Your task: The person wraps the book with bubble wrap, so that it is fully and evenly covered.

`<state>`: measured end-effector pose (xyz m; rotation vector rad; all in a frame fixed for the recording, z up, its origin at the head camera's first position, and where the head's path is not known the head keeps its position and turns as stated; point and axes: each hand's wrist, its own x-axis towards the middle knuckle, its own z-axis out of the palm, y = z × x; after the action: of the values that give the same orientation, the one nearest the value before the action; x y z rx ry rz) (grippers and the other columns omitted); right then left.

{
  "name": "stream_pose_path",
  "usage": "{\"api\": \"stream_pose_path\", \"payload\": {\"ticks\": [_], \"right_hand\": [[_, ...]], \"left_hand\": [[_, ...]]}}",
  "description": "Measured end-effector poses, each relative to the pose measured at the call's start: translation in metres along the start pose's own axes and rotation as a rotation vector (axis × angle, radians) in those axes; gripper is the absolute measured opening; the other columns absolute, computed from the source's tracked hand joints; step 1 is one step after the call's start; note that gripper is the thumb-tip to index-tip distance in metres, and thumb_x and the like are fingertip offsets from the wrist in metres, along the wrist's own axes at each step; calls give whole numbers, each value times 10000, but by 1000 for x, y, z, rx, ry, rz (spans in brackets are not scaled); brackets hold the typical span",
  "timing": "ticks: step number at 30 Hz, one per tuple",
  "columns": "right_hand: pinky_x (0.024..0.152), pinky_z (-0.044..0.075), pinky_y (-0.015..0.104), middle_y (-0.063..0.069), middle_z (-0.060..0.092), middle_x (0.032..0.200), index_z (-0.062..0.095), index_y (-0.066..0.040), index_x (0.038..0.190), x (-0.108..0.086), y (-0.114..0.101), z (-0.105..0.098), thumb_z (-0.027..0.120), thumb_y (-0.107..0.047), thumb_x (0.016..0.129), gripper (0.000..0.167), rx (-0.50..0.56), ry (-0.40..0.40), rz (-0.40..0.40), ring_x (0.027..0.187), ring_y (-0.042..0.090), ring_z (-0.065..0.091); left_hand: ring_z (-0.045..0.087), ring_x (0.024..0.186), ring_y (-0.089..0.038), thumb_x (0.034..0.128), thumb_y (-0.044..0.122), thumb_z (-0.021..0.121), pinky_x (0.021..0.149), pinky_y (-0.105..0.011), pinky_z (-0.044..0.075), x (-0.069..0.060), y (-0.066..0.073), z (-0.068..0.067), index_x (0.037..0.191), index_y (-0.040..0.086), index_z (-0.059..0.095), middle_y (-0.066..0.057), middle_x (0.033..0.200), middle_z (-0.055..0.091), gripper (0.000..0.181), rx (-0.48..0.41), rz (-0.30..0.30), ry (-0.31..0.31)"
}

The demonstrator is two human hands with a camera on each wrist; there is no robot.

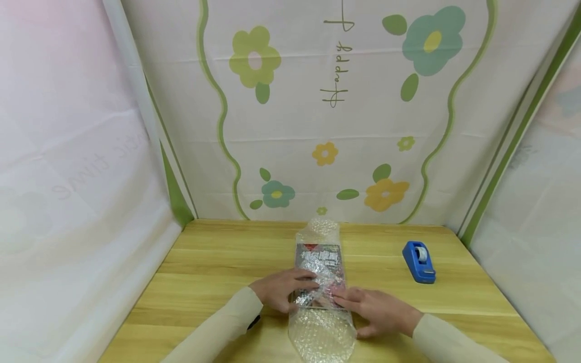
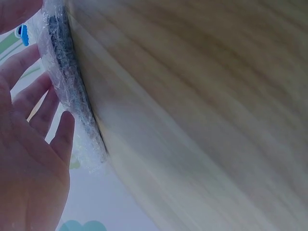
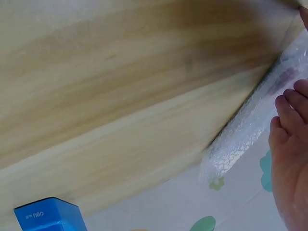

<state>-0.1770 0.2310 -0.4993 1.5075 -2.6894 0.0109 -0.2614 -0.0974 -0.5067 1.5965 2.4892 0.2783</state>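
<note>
We have the printed box [image 1: 333, 252] lying flat inside bubble wrap [image 1: 322, 335], whose loose ends reach past its near and far edges, on the wooden surface [image 1: 218, 272]. Our left hand [image 1: 282, 290] and right hand [image 1: 381, 308] rest on it from either side, fingers extended, so we judge we are pressing the wrap flat. Next probably calls for steadying it one-handed and reaching right for the blue tape dispenser [image 1: 418, 267].

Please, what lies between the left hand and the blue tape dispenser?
In the head view, the bubble-wrapped package lies between the left hand and the tape dispenser; past the package comes a stretch of wooden table.
</note>
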Motion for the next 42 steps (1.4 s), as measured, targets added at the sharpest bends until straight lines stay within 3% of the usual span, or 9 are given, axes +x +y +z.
{"api": "stream_pose_path", "payload": {"ticks": [8, 13, 17, 21, 25, 30, 33, 37, 42], "right_hand": [[1028, 612, 392, 81, 571, 1572, 509, -82, 1567, -1, -4, 11, 601, -498, 1057, 665, -52, 80, -48, 1353, 250, 633], [1033, 609, 400, 83, 565, 1579, 508, -95, 1571, -2, -5, 14, 547, -412, 1097, 571, -19, 95, -46, 1364, 248, 630], [1062, 592, 443, 62, 540, 1607, 486, -138, 1594, -1, -4, 12, 484, -378, 1126, 525, 112, 36, 21, 1394, 261, 609], [1098, 566, 482, 34, 576, 1578, 527, -173, 1571, 5, 0, 8, 454, -295, 1133, 460, 307, -22, 110, 1402, 264, 609], [1101, 569, 459, 30, 652, 1491, 607, -151, 1501, 10, 8, 6, 422, -273, 1147, 417, 481, 0, 143, 1359, 239, 647], [1049, 601, 381, 12, 708, 1410, 664, -163, 1434, 14, 19, 8, 411, -332, 1159, 411, 618, 36, 159, 1278, 146, 688], [907, 627, 288, -30, 772, 1255, 698, -220, 1389, 16, 25, 8, 442, -360, 1148, 378, 702, 39, 185, 1013, 15, 718], [733, 559, 203, -68, 734, 882, 721, -288, 1336, 17, 31, 8, 481, -380, 1134, 327, 772, 36, 206, 668, -70, 520], [732, 531, 198, -136, 597, 743, 726, -320, 1296, 18, 34, 9, 491, -382, 1130, 294, 764, 44, 196, 627, -84, 439]], "left_hand": [[394, 1564, -304, 882, 318, 642, 1292, -475, 358, 0, -2, -1, 1609, 183, 469, -102, 1689, 406, 760, -27, 45, 12], [390, 1567, -290, 878, 287, 651, 1294, -463, 357, -1, -2, 0, 1612, 202, 466, -85, 1695, 399, 762, -26, 30, 4], [379, 1576, -281, 890, 284, 652, 1306, -460, 335, -2, -2, 0, 1620, 214, 453, -72, 1704, 387, 760, -16, 16, -6], [383, 1573, -289, 893, 295, 651, 1304, -470, 337, -2, -1, 0, 1619, 206, 454, -76, 1701, 394, 757, -8, 19, -4], [385, 1573, -295, 895, 300, 645, 1301, -478, 340, -2, -2, 0, 1619, 200, 455, -79, 1701, 395, 755, -5, 28, -1], [362, 1587, -276, 896, 289, 621, 1313, -468, 319, -1, -4, 1, 1632, 217, 433, -60, 1716, 369, 762, -11, 17, -17], [352, 1592, -259, 815, 191, 652, 1307, -453, 333, -2, -3, 1, 1637, 238, 424, -40, 1724, 355, 854, -19, -10, -31], [346, 1595, -256, 717, 105, 701, 1298, -443, 350, -3, -2, 0, 1646, 237, 403, -35, 1731, 341, 984, -30, -28, -43], [444, 1491, -180, 745, 115, 780, 1238, -359, 427, -5, -2, -1, 1671, 184, 262, -45, 1650, 412, 1063, -93, -62, -55]]}}
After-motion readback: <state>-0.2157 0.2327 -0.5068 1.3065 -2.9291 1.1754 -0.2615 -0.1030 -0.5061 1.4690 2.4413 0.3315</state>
